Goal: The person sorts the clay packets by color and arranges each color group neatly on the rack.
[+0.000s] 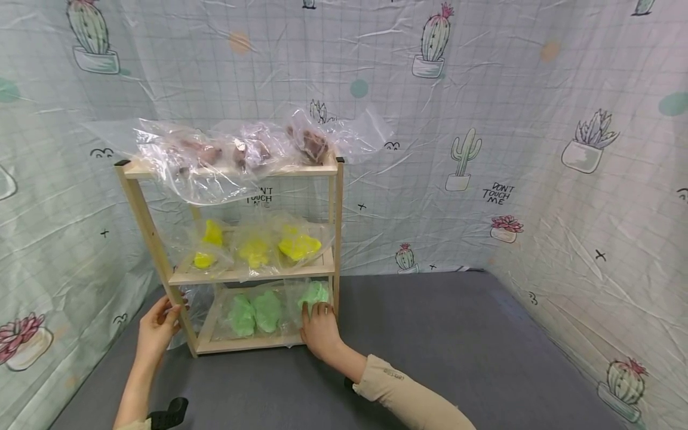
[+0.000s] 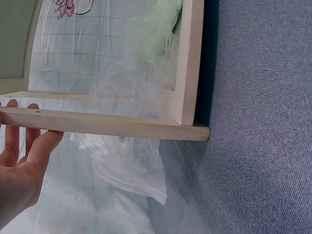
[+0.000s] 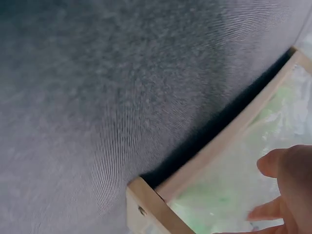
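Observation:
A small wooden shelf rack [image 1: 252, 275] with three levels stands on the grey surface. On its left upright, my left hand [image 1: 154, 327] holds the post, and in the left wrist view the thumb and fingers [image 2: 33, 132] lie on either side of the wood. My right hand [image 1: 321, 331] is at the right end of the bottom level, fingers over a clear bag with a light green item [image 1: 314, 292]. In the right wrist view its thumb [image 3: 270, 163] and fingers are spread apart above the plastic. Two more green items [image 1: 267, 310] in clear bags lie to its left.
Bagged yellow items [image 1: 300, 246] lie on the middle level. Bagged brownish items [image 1: 314, 146] lie on top, their plastic hanging over the front edge. A clear bag end [image 2: 129, 170] sticks out past the left post. Cactus-printed sheeting [image 1: 484, 89] surrounds the grey surface [image 1: 430, 346].

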A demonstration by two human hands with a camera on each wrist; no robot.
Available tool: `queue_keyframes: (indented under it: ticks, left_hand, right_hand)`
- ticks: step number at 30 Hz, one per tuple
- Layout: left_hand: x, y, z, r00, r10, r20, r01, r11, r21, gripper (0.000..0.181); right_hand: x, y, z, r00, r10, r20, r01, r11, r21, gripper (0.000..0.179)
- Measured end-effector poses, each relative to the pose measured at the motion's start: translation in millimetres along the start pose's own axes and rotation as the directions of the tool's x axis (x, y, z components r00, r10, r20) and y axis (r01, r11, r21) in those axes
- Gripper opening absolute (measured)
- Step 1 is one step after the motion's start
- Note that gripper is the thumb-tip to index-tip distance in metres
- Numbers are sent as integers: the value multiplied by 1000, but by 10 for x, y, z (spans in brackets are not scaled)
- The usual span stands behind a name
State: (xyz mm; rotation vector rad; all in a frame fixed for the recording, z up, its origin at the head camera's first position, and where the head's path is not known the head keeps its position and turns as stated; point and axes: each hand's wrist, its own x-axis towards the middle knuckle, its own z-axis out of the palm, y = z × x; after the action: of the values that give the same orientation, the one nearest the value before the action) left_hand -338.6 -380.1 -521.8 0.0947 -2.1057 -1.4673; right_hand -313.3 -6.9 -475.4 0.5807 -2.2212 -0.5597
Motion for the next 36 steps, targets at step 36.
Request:
queue_keyframes:
  ticks: [36]
  left_hand:
    - [-1142, 1483, 57, 954, 289, 79, -299, 903, 308, 39]
  right_hand:
    - [-1335, 1513, -219, 999, -9, 47, -28, 685, 728, 30]
